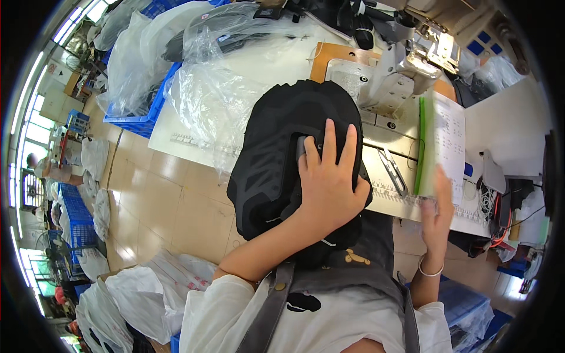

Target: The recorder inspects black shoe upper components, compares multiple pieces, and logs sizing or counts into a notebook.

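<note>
Black padded piece (268, 176) overlaps the table's (271, 62) near edge, with the left hand (331, 179) spread unclenched over it, apparently to steady it, while farther right the blurred right hand (436, 217), seemingly empty, is raised near the papers (449, 141).

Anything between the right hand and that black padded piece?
In this view, a slim metal tool lies on the table between the right hand and the black padded piece. The left hand rests on that piece, with nothing visible between them.
</note>
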A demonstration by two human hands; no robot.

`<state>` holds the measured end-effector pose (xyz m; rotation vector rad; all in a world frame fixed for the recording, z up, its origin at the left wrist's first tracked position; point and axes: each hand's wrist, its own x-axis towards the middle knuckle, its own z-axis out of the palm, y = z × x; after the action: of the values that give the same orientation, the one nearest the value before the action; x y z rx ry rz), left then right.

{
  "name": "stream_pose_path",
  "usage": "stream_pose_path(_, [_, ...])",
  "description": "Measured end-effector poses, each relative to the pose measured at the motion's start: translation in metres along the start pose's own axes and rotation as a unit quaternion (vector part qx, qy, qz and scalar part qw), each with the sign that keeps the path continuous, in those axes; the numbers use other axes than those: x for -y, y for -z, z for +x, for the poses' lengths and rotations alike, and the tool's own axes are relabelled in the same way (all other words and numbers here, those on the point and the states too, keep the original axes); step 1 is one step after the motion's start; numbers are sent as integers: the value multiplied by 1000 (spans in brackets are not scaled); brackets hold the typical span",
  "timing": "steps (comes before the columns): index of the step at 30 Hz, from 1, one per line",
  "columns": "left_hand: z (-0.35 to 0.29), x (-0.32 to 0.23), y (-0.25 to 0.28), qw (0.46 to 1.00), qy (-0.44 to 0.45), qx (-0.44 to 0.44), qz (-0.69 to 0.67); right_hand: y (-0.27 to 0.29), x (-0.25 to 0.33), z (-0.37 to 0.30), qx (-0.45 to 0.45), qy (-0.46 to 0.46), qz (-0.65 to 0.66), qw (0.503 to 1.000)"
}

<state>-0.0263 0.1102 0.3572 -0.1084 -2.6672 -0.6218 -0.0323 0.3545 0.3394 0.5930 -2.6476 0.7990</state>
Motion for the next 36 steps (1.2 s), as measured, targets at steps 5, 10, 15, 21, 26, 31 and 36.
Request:
stream_pose_path(5, [-3, -2, 5, 999, 2, -18, -36, 11, -52, -26, -96, -202, 26, 974])
stream_pose_path(10, [-5, 29, 45, 892, 68, -12, -447, 10, -69, -46, -93, -220, 48, 970])
stream_pose_path(15, [-21, 39, 74, 733, 244, -158, -615, 8, -73, -43, 4, -292, -69, 954])
stream_pose_path(21, [-24, 30, 100, 687, 207, -220, -661, -16, -69, -35, -14, -290, -245, 925])
stream_pose_path(26, [0, 36, 50, 903, 78, -83, -414, -19, -79, -34, -35, -313, -273, 909])
stream_pose_path(31, [6, 18, 10, 963, 47, -80, -254, -19, -66, -26, -74, -322, -256, 909])
stream_pose_path(36, [6, 17, 19, 983, -3, -40, -180, -20, -59, -20, -4, -340, -280, 898])
